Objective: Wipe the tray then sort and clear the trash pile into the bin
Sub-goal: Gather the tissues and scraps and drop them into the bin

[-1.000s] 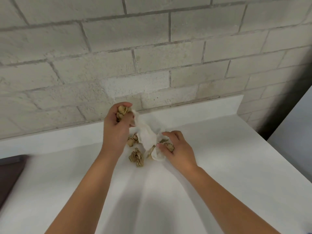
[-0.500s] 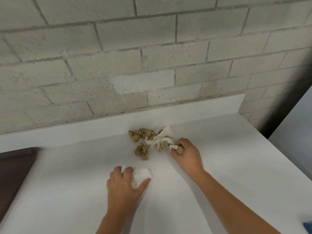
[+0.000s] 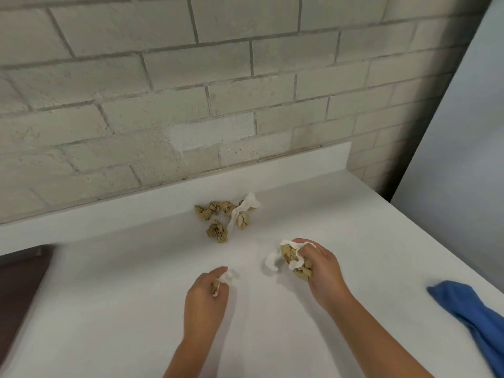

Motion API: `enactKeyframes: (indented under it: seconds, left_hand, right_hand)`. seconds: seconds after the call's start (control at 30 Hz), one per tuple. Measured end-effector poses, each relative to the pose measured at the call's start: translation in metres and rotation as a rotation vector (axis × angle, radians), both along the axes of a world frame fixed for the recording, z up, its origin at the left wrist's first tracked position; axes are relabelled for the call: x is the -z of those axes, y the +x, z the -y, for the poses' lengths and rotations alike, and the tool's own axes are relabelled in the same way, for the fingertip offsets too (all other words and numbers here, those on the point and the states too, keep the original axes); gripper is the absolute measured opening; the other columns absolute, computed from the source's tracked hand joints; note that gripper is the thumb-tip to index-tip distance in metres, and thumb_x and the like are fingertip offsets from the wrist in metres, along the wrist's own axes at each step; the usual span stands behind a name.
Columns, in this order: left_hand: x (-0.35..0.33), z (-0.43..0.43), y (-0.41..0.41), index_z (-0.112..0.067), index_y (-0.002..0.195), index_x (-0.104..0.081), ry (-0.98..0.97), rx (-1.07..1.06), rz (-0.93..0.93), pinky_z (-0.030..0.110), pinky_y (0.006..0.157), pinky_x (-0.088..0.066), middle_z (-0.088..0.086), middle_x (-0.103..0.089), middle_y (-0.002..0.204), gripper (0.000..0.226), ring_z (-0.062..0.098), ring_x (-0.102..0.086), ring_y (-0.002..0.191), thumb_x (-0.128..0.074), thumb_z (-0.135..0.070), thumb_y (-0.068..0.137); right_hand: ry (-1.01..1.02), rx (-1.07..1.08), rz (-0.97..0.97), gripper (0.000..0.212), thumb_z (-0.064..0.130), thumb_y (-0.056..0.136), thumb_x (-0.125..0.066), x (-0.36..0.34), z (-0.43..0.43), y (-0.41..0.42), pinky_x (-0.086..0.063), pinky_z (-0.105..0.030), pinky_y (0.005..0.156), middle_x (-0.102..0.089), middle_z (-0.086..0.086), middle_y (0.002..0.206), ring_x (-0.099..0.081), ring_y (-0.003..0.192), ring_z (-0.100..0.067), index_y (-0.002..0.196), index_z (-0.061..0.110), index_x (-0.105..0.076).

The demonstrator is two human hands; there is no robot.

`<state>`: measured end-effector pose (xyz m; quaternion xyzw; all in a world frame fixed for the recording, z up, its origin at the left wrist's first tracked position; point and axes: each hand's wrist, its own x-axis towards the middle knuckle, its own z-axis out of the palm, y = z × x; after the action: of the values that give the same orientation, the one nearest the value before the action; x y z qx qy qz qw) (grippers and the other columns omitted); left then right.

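Pulled back from the trash pile point(image 3: 216, 231), right grip point(image 3: 320, 267) clutches crumpled scraps point(image 3: 291, 258); left grip point(image 3: 206, 298) clenches a white wad point(image 3: 226, 278).

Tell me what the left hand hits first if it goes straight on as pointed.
Probably the nearest brown paper wad; the counter between it and the left hand looks free, depth unclear.

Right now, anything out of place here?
Only the trash pile: brown paper wads and a twisted white tissue lie loose on the counter near the wall. A blue cloth sits bunched at the right edge.
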<state>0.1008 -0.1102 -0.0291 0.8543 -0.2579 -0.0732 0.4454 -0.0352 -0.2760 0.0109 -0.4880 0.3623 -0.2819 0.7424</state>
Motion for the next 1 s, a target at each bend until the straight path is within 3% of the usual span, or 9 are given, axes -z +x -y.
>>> enactKeyframes:
  seconds: [0.1, 0.23, 0.33, 0.5, 0.57, 0.67, 0.77, 0.9, 1.0]
  left_hand:
    - [-0.013, 0.000, -0.017, -0.033, 0.082, -0.071, -0.224, -0.005, -0.322, 0.032, 0.047, -0.049, 0.013, -0.065, 0.079, 0.033, 0.020, -0.057, 0.059, -0.055, -0.004, 0.086]
    - [-0.025, 0.013, -0.058, -0.019, 0.082, -0.069, -0.259, 0.177, -0.559, 0.030, 0.048, -0.041, 0.011, -0.065, 0.071, 0.023, 0.021, -0.056, 0.054, -0.052, -0.004, 0.087]
    - [-0.026, 0.031, -0.105, -0.013, 0.077, -0.067, -0.246, 0.322, -0.724, 0.026, 0.048, -0.042, 0.012, -0.060, 0.069, 0.026, 0.021, -0.053, 0.051, -0.048, -0.001, 0.089]
    - [-0.026, 0.041, -0.199, -0.025, 0.071, -0.069, -0.003, 0.643, -0.771, 0.023, 0.047, -0.040, 0.002, -0.063, 0.067, 0.031, 0.016, -0.055, 0.055, -0.048, -0.010, 0.089]
    - [-0.025, 0.038, -0.239, -0.024, 0.067, -0.065, 0.095, 0.783, -0.798, 0.023, 0.048, -0.038, -0.001, -0.061, 0.064, 0.028, 0.014, -0.055, 0.057, -0.049, -0.016, 0.089]
    - [-0.016, 0.034, -0.296, -0.014, 0.067, -0.059, 0.213, 0.997, -0.771, 0.028, 0.060, -0.038, 0.001, -0.054, 0.067, 0.031, 0.013, -0.050, 0.065, -0.056, -0.043, 0.078]
    - [0.003, 0.035, -0.348, -0.016, 0.076, -0.061, 0.315, 1.070, -0.705, 0.028, 0.060, -0.042, 0.002, -0.058, 0.068, 0.043, 0.012, -0.054, 0.063, -0.061, -0.059, 0.071]
    - [0.056, 0.053, -0.395, -0.018, 0.073, -0.055, 0.325, 0.987, -0.684, 0.022, 0.052, -0.043, -0.003, -0.059, 0.060, 0.017, 0.010, -0.054, 0.053, -0.070, -0.019, 0.081]
    - [0.125, 0.065, -0.411, -0.016, 0.080, -0.055, 0.427, 0.799, -0.742, 0.020, 0.042, -0.044, 0.007, -0.062, 0.076, 0.019, 0.013, -0.058, 0.053, -0.065, 0.000, 0.081]
  right_hand:
    - [0.043, 0.074, 0.029, 0.021, 0.017, 0.062, -0.052, 0.001, -0.015, -0.030, -0.042, -0.027, 0.056, -0.061, -0.005, 0.069, -0.054, 0.064, -0.019, 0.072, 0.014, -0.070]
    - [0.070, 0.102, 0.076, 0.025, 0.016, 0.067, -0.048, 0.007, -0.036, -0.081, -0.040, -0.020, 0.049, -0.068, -0.004, 0.078, -0.055, 0.059, -0.012, 0.079, 0.006, -0.068]
    - [0.172, 0.195, 0.127, 0.013, 0.012, 0.070, -0.047, 0.020, -0.055, -0.130, -0.042, -0.023, 0.049, -0.067, -0.009, 0.080, -0.056, 0.060, -0.015, 0.067, 0.013, -0.060]
    - [0.219, 0.314, 0.274, 0.006, 0.019, 0.060, -0.056, 0.037, -0.074, -0.218, -0.040, -0.024, 0.051, -0.055, -0.008, 0.061, -0.051, 0.053, -0.020, 0.059, 0.013, -0.057]
    - [0.183, 0.328, 0.330, 0.020, 0.026, 0.053, -0.067, 0.043, -0.077, -0.255, -0.038, -0.021, 0.046, -0.049, -0.007, 0.055, -0.046, 0.048, -0.018, 0.060, 0.012, -0.055]
    - [0.197, 0.380, 0.358, 0.025, 0.025, 0.049, -0.069, 0.056, -0.085, -0.310, -0.037, -0.021, 0.044, -0.041, -0.008, 0.052, -0.041, 0.046, -0.017, 0.060, 0.009, -0.053]
    - [0.286, 0.477, 0.288, 0.021, 0.022, 0.055, -0.063, 0.082, -0.091, -0.358, -0.038, -0.023, 0.044, -0.041, -0.009, 0.054, -0.041, 0.046, -0.018, 0.063, 0.007, -0.050]
    - [0.454, 0.602, 0.046, 0.022, 0.026, 0.067, -0.069, 0.132, -0.089, -0.407, -0.043, -0.029, 0.055, -0.050, -0.009, 0.061, -0.050, 0.054, -0.020, 0.067, 0.009, -0.055]
    - [0.414, 0.601, -0.297, 0.017, 0.025, 0.086, -0.064, 0.187, -0.084, -0.430, -0.053, -0.039, 0.069, -0.066, -0.012, 0.072, -0.065, 0.069, -0.026, 0.076, 0.011, -0.063]
